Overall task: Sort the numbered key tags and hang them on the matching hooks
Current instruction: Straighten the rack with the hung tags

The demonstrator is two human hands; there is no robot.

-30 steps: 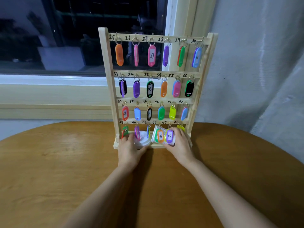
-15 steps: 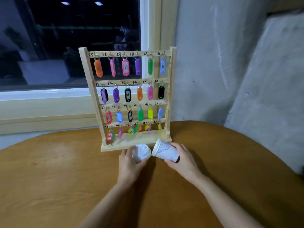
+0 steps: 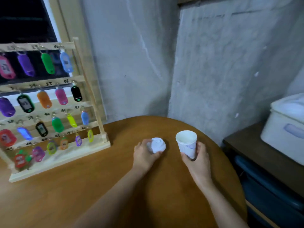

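Observation:
A wooden key rack [image 3: 89, 89] stands on the left of the round table, with several coloured numbered key tags hanging on its rows of hooks, such as a black tag [image 3: 76, 93] under 36 and a yellow tag [image 3: 90, 135] in the bottom row. My left hand [image 3: 144, 155] grips a white cup lid [image 3: 157, 145] resting on the table, to the right of the rack. My right hand [image 3: 197, 159] holds an upright white paper cup [image 3: 186, 143] by its lower part. The cup looks empty inside.
The brown round table [image 3: 115, 186] ends close behind and to the right of the cup. A grey wall rises behind. On the right stands a dark cabinet [image 3: 263, 162] with a white lidded box [image 3: 286, 129] on top.
Both hands have drawn away from the rack's base to the right. The cup, tipped on its side half a second ago, now stands upright. The view has swung right.

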